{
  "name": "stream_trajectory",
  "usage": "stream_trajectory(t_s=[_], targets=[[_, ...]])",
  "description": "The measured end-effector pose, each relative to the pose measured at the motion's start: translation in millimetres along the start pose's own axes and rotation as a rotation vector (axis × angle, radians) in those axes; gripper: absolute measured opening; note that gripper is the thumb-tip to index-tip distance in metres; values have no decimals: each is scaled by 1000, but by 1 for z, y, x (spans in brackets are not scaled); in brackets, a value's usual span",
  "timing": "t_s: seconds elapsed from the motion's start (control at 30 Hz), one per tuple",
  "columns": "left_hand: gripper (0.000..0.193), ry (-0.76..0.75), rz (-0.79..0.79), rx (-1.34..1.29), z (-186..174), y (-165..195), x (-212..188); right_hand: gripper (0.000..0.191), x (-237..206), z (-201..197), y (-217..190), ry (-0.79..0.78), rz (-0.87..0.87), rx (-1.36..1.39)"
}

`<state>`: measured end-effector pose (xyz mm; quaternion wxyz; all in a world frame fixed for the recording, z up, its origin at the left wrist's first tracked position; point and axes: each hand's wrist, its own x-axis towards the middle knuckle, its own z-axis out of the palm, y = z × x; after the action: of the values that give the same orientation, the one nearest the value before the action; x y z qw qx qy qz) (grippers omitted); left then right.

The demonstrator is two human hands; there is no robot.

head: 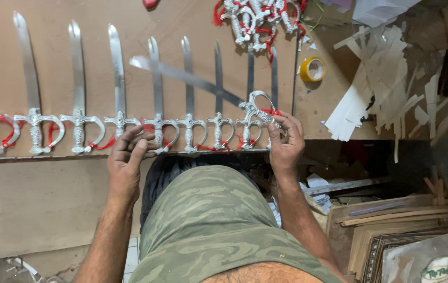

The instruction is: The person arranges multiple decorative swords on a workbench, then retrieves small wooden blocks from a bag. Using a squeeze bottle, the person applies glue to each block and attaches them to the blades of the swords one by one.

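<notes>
Several small silver swords (120,94) with ornate hilts and red cords lie in a row on a brown board (51,188), blades pointing away. My right hand (286,144) grips the hilt of one more sword (192,78), held slanted above the row with its blade pointing up-left. My left hand (126,162) rests at the board's near edge, fingers curled and touching the hilt area between two of the laid swords, holding nothing.
A heap of silver hilts with red cords (258,21) lies at the board's far end. A yellow tape roll (312,69) sits to the right, beside white paper strips (381,78). Stacked frames and cardboard (392,236) fill the lower right. My knee in camouflage shorts (208,220) is below.
</notes>
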<state>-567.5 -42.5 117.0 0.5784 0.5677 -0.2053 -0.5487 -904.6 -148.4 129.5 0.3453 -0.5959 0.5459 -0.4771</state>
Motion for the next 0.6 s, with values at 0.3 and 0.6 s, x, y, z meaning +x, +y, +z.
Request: stream_trajectory(t_s=[0.3,0.6], targets=[[44,167,50,-113,108,-37,-20,20,99,-88,87,162,468,573],[46,315,70,-80,175,-83,-44,26,234,-43,162,44,302,189]])
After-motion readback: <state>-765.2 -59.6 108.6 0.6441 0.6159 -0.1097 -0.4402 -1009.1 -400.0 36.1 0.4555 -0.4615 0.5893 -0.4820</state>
